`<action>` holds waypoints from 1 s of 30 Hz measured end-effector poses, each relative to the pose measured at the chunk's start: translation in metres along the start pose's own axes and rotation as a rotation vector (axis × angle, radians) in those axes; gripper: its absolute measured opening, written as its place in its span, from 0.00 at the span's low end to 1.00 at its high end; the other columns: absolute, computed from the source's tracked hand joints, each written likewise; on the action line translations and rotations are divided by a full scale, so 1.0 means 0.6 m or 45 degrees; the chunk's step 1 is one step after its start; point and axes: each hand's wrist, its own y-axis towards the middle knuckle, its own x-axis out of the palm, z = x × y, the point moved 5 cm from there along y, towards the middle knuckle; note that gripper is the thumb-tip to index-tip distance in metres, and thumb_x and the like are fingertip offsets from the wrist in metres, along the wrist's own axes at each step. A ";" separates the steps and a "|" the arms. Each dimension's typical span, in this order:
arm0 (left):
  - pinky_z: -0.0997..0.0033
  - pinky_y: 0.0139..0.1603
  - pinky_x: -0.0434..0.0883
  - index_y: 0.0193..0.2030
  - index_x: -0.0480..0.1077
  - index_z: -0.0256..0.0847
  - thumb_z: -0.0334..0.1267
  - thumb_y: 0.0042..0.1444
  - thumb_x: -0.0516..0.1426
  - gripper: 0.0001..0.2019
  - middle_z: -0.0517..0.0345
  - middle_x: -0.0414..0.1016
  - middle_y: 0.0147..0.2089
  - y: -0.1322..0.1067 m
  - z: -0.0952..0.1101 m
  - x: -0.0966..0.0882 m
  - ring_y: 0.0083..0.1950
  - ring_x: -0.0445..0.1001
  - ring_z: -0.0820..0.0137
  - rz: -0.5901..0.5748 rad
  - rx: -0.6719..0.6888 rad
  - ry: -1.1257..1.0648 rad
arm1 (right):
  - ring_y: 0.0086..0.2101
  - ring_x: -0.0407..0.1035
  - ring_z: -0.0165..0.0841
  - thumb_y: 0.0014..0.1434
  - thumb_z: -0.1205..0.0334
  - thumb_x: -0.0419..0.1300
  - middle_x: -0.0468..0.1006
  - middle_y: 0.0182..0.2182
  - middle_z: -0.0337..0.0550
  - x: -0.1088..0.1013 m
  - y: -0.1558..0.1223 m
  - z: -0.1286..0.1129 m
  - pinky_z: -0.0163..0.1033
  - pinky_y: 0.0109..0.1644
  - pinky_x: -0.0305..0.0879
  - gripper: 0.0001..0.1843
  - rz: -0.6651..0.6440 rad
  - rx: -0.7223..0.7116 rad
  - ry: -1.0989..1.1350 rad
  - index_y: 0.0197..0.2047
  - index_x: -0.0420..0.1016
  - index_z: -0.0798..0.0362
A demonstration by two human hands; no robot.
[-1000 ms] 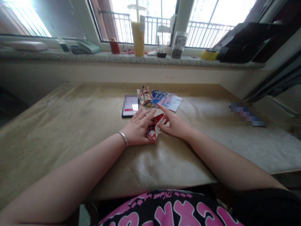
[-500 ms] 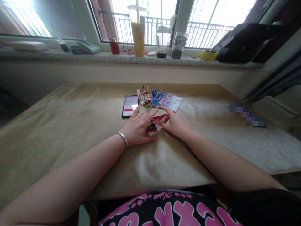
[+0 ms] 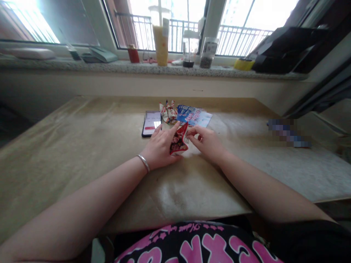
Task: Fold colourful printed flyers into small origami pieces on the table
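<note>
A small red and white packet (image 3: 178, 141) with dark printing stands on the table between my hands, its right edge folded into a peak. My left hand (image 3: 160, 148), with a silver bangle at the wrist, holds its left side between thumb and fingers. At the packet's right edge my right hand (image 3: 207, 140) pinches the pale inner side with its fingertips. Just beyond, crumpled wrappers (image 3: 168, 111) lie beside a fan of blue printed cards (image 3: 193, 116). A phone (image 3: 152, 124) with a lit screen lies beyond my left fingers.
The table has a beige cover (image 3: 109, 146). A blurred blue object (image 3: 287, 133) lies at its right side. On the stone windowsill (image 3: 109, 67) stand a tall yellow drink cup (image 3: 161, 44), a red jar (image 3: 133, 54), clear containers (image 3: 208, 53) and a black bag (image 3: 285, 51).
The packet's right edge has risen and folded upward, showing more of the printed front. My right fingers have drawn together at that edge. My left hand has barely shifted.
</note>
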 end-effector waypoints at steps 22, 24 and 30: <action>0.48 0.65 0.56 0.68 0.47 0.35 0.46 0.50 0.61 0.42 0.44 0.70 0.57 0.008 -0.017 -0.014 0.55 0.70 0.56 0.134 -0.154 -0.063 | 0.44 0.72 0.34 0.60 0.64 0.56 0.79 0.41 0.45 -0.002 0.001 0.003 0.42 0.42 0.72 0.07 -0.083 -0.239 0.014 0.39 0.76 0.50; 0.48 0.64 0.56 0.68 0.46 0.37 0.46 0.50 0.61 0.42 0.45 0.70 0.57 0.007 -0.016 -0.014 0.55 0.70 0.56 0.139 -0.150 -0.063 | 0.43 0.72 0.34 0.60 0.64 0.57 0.79 0.41 0.44 -0.002 0.001 0.004 0.42 0.43 0.72 0.06 -0.084 -0.242 0.002 0.38 0.76 0.49; 0.49 0.63 0.58 0.68 0.47 0.38 0.44 0.50 0.61 0.42 0.45 0.67 0.60 0.008 -0.015 -0.016 0.57 0.68 0.55 0.157 -0.134 -0.056 | 0.43 0.73 0.34 0.59 0.64 0.56 0.79 0.40 0.44 -0.003 0.001 0.000 0.44 0.47 0.70 0.07 -0.053 -0.286 -0.036 0.37 0.76 0.48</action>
